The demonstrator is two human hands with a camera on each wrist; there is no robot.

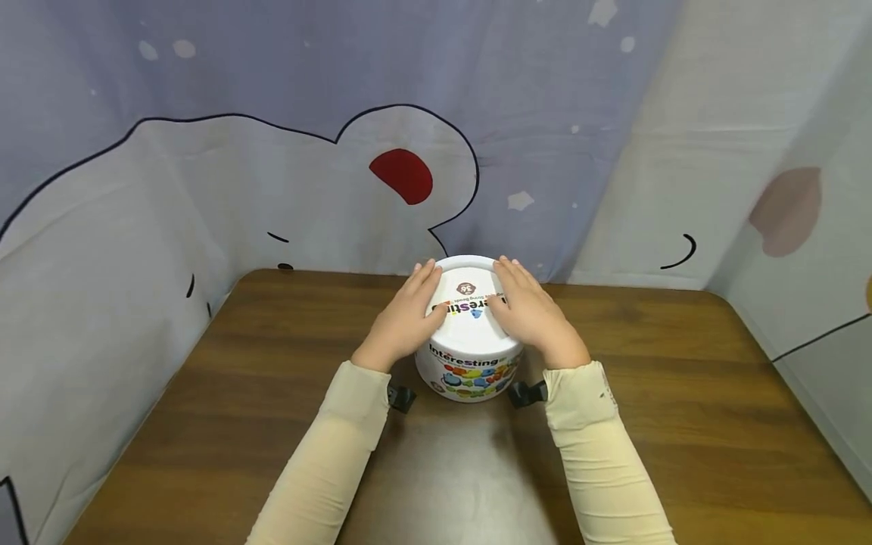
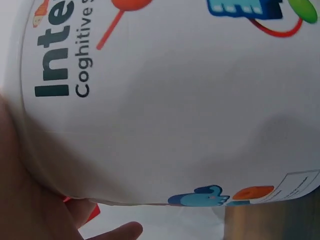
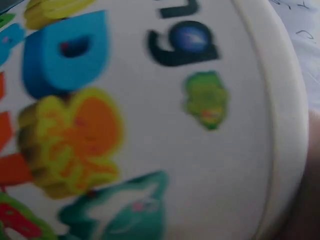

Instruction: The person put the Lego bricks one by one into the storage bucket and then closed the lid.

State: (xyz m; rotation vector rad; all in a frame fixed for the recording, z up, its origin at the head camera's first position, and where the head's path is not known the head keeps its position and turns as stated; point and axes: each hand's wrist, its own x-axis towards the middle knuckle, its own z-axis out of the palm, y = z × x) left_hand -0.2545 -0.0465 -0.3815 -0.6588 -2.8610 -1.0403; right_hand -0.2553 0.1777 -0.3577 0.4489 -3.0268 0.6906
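Observation:
A round white tub (image 1: 470, 378) printed with colourful beads and the word "Interesting" stands on the table, its white lid (image 1: 473, 333) on top. My left hand (image 1: 403, 318) grips the lid from the left, thumb on the top face and fingers along the rim. From the right my right hand (image 1: 534, 314) holds it the same way. The left wrist view is filled by the tub's wall (image 2: 175, 115), with part of the left hand (image 2: 30, 200) at its lower left. In the right wrist view, the lid's rim (image 3: 285, 110) runs beside the printed wall.
The tub stands near the back of a brown wooden table (image 1: 272, 424). Behind it and along the sides hangs a curtain (image 1: 531, 91) with cartoon shapes. Black wrist devices (image 1: 402, 397) sit below both wrists, close to the tub.

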